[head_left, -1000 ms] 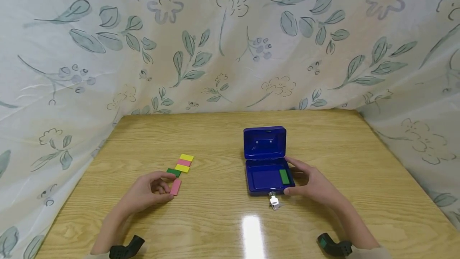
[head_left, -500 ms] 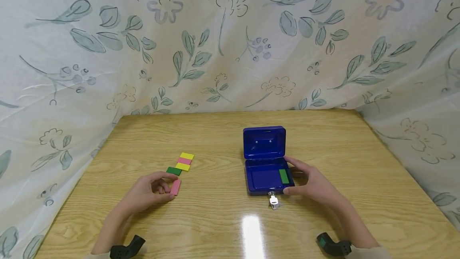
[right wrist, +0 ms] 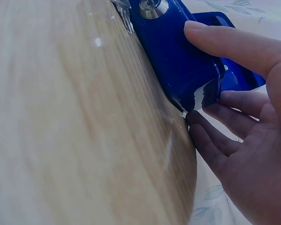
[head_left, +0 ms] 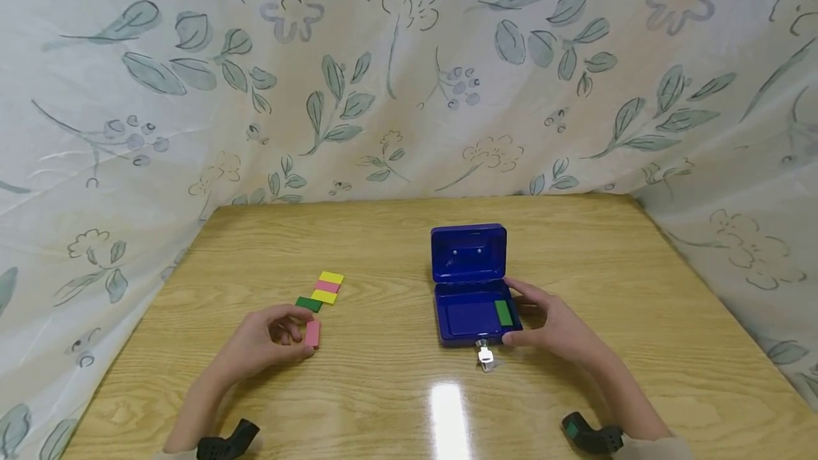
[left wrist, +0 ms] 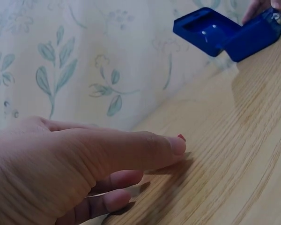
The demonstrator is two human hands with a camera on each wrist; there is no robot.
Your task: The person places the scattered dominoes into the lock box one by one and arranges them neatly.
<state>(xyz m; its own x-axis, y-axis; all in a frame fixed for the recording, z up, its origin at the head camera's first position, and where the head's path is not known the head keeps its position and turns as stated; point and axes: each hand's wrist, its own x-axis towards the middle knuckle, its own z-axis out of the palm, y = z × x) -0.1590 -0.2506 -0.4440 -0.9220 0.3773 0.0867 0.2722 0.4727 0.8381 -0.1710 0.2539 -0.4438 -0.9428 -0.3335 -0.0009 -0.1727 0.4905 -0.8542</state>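
My left hand (head_left: 265,343) pinches a pink domino-like block (head_left: 312,333) end to end between thumb and index finger, low over the table. In the left wrist view the thumb (left wrist: 177,146) hides all but a red tip of it. At the right stands a blue metal cash box (head_left: 473,341), its lid (head_left: 470,254) raised and a green block (head_left: 503,313) inside along the right wall. My right hand (head_left: 562,325) grips that box by its right side, thumb on the front and fingers round the side and back. Keys (head_left: 486,357) hang from the front lock (right wrist: 153,7).
Just beyond my left hand lie a dark green block (head_left: 309,304) and a row of yellow (head_left: 326,297) and pink (head_left: 329,287) blocks. All stand on a wooden table (head_left: 383,375) backed by a floral cloth (head_left: 409,91).
The pink block in my left hand has turned slightly, and the thumb has shifted a little to the right. My right hand stays on the cash box.
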